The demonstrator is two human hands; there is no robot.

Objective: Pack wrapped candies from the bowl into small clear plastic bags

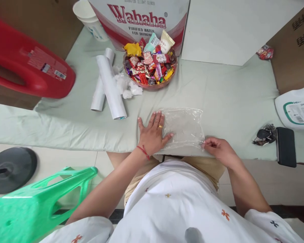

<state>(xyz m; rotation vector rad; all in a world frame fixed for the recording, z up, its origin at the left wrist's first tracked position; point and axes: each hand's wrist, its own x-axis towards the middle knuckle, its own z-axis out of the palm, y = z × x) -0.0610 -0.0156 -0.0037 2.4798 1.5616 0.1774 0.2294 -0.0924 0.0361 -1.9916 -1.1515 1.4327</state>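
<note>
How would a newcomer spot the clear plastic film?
On the pale green cloth, go from the round reddish bowl of wrapped candies toward the near edge. There, between the flat left hand and the right hand, lies the clear plastic film. It's spread flat and see-through, unlike the white cylindrical rolls and crumpled white plastic.

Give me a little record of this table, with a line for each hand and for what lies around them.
Left hand: spread flat, palm down, on the film's left edge
Right hand: pinching the film near its lower right corner
Between hands: clear plastic film on pale green cloth
Beyond: bowl heaped with wrapped sweets
Left of bowl: two white rolls, one lying across the other
Far right: keys beside a black phone
</note>
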